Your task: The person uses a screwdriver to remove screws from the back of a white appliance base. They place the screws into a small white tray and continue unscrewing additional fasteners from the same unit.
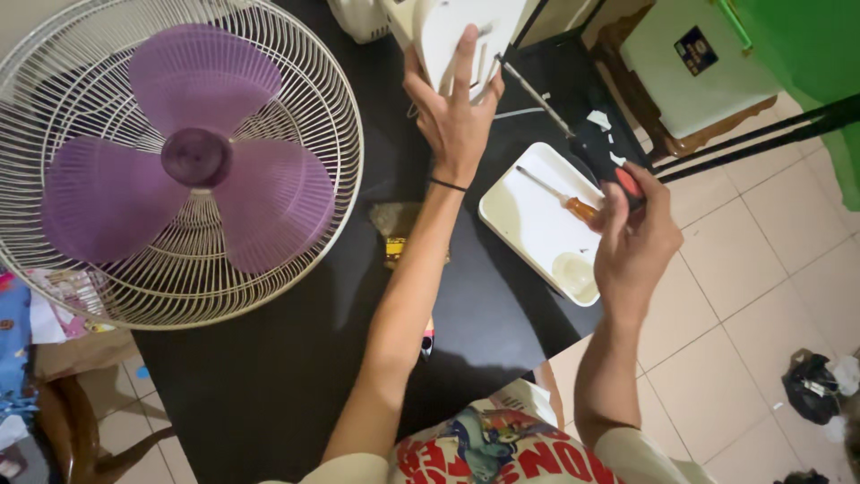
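From the head camera, the left hand (455, 108) lies spread flat on a white casing (457, 36) at the far edge of the black table (269, 376). The right hand (638, 235) grips a screwdriver (573, 134) by its black and red handle, just above a white tray (537, 220) holding a second, orange-handled screwdriver (564, 199), with a purple-bladed fan (179, 161) lying to the left.

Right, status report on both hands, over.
Left hand pressed on white fan housing. Right hand grips screwdriver, tip at housing. Nothing between them.
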